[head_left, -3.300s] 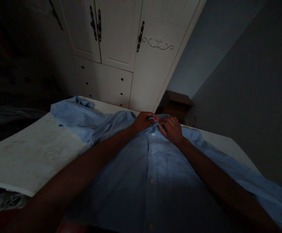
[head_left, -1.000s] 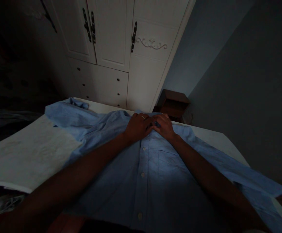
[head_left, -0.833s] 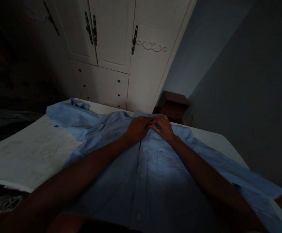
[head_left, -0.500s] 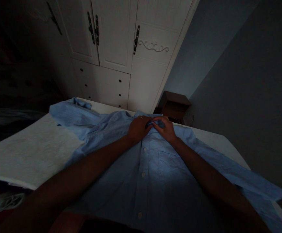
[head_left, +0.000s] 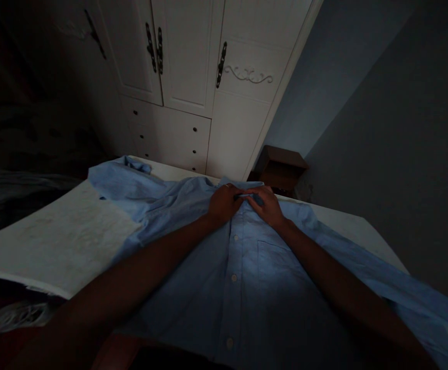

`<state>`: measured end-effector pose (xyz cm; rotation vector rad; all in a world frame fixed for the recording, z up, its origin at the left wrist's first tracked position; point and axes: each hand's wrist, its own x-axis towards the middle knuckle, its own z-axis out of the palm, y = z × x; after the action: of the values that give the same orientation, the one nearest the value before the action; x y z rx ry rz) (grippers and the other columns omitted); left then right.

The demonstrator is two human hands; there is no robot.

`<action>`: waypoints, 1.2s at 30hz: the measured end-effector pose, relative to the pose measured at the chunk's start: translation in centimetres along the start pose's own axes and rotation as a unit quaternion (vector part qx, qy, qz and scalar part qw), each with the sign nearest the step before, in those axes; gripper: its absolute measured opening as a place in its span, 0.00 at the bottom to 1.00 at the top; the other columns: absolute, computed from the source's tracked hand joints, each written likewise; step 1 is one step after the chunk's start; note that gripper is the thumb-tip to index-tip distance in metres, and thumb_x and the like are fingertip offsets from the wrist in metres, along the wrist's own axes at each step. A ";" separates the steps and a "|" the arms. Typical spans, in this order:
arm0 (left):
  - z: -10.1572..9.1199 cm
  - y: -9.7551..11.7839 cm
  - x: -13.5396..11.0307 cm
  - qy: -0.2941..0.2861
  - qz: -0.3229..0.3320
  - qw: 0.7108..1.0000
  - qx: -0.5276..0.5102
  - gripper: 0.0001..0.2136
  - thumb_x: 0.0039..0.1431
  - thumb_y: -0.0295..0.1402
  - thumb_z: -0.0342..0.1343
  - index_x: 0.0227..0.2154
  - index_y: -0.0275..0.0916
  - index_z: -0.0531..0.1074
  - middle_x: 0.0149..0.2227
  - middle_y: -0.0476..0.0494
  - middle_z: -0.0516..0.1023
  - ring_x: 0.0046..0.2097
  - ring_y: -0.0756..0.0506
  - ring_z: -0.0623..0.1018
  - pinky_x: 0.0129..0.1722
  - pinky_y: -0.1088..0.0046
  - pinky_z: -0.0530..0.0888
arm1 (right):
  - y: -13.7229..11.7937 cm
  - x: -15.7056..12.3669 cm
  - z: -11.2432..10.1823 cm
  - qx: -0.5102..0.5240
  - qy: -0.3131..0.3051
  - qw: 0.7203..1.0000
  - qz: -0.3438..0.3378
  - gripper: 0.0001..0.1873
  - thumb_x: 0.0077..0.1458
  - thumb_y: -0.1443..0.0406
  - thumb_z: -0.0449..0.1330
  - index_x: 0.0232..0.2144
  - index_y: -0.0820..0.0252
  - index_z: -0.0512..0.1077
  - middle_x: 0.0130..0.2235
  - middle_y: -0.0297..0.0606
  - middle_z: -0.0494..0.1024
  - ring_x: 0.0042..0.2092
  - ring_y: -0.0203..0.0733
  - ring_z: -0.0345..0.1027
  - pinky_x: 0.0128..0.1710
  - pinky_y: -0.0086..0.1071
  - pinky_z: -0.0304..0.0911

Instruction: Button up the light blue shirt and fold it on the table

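A light blue button-up shirt (head_left: 273, 272) lies front side up, its sleeves spread to both sides. At the collar end, my left hand (head_left: 226, 203) is closed on the shirt's front edge, with a ring on one finger. Close beside it, my right hand (head_left: 266, 204) pinches the same part of the placket just below the collar (head_left: 247, 183). The fingertips of both hands nearly meet there, and any button between them is hidden. Lower down the placket, several pale buttons (head_left: 233, 277) show, and a chest pocket (head_left: 273, 257) lies by my right forearm.
Beneath the shirt is a white board or tabletop (head_left: 54, 231). Behind it stands a white wardrobe (head_left: 185, 61) with dark handles and drawers. A brown wooden cabinet (head_left: 283, 164) is at the back right. A white shoe-like item (head_left: 17, 316) is low at the left, beside dark fabric (head_left: 11, 200).
The whole view has shifted slightly, so everything appears a little farther right. Both hands stay at the collar end, with the fingers only slightly changed.
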<state>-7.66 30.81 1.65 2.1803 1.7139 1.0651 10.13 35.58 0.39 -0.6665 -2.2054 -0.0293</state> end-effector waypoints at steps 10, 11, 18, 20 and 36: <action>0.7 -0.4 0.5 0.010 -0.084 0.993 -0.087 0.10 0.56 0.36 0.60 0.38 0.39 0.81 0.37 0.43 0.82 0.38 0.45 0.78 0.41 0.69 0.74 | -0.5 0.3 0.1 -0.010 0.020 1.000 0.013 0.10 0.62 0.57 0.57 0.38 0.52 0.75 0.37 0.37 0.81 0.40 0.47 0.74 0.44 0.44 0.65; 0.7 -0.5 0.5 0.008 -0.079 0.993 -0.087 0.10 0.56 0.36 0.60 0.37 0.39 0.81 0.37 0.44 0.81 0.38 0.45 0.78 0.41 0.70 0.73 | -0.5 0.3 0.1 -0.009 0.023 1.000 0.017 0.10 0.62 0.56 0.57 0.38 0.52 0.75 0.37 0.37 0.81 0.40 0.47 0.74 0.44 0.44 0.65; 0.8 -1.2 0.8 0.000 -0.034 0.994 -0.103 0.09 0.57 0.34 0.58 0.37 0.40 0.81 0.36 0.46 0.80 0.37 0.48 0.77 0.42 0.72 0.72 | -0.2 0.2 0.2 -0.015 0.036 0.999 0.027 0.10 0.61 0.55 0.58 0.37 0.52 0.74 0.37 0.36 0.81 0.40 0.47 0.73 0.44 0.44 0.64; 0.8 -1.3 0.8 -0.003 -0.031 0.994 -0.109 0.09 0.58 0.33 0.58 0.37 0.40 0.81 0.36 0.45 0.80 0.38 0.47 0.77 0.43 0.72 0.72 | -0.1 0.2 0.2 -0.019 0.040 0.999 0.022 0.09 0.60 0.56 0.59 0.37 0.52 0.74 0.38 0.36 0.81 0.40 0.46 0.73 0.45 0.44 0.63; 0.7 -1.4 0.7 0.000 0.008 0.994 -0.109 0.08 0.56 0.29 0.58 0.36 0.41 0.81 0.35 0.46 0.80 0.40 0.47 0.77 0.46 0.71 0.73 | 0.1 0.2 0.0 0.047 0.026 0.996 0.074 0.09 0.54 0.62 0.62 0.39 0.53 0.73 0.38 0.36 0.81 0.42 0.47 0.74 0.47 0.45 0.61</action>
<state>-8.24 32.07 0.68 2.0611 1.5031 1.1946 10.12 35.78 0.51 -0.7664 -2.0883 0.1324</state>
